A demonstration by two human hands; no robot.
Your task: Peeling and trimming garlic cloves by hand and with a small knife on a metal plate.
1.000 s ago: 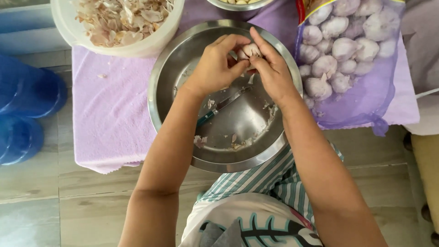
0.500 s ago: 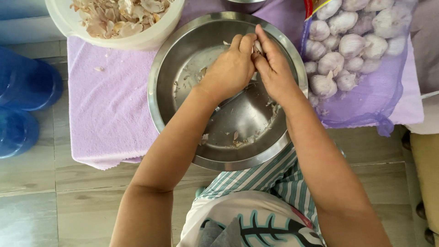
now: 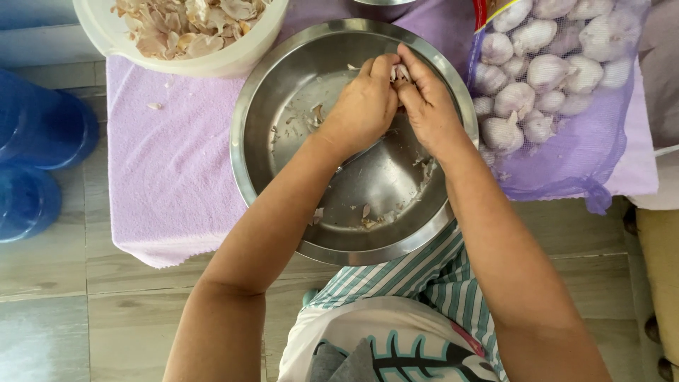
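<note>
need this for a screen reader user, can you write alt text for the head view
Seen from above, a person's left hand and right hand pinch a garlic piece together over a steel bowl flecked with peel. A purple mesh bag of garlic bulbs lies to the right, a white bowl of skins upper left.

I think I am in a home kitchen or cooking corner. I sit at a low table with a lilac cloth point(image 3: 170, 177) over a tiled floor point(image 3: 64, 311). At twelve o'clock is a steel bowl point(image 3: 283, 85), at two a net bag of garlic point(image 3: 559, 92), at ten a tub of peels point(image 3: 233, 64).
</note>
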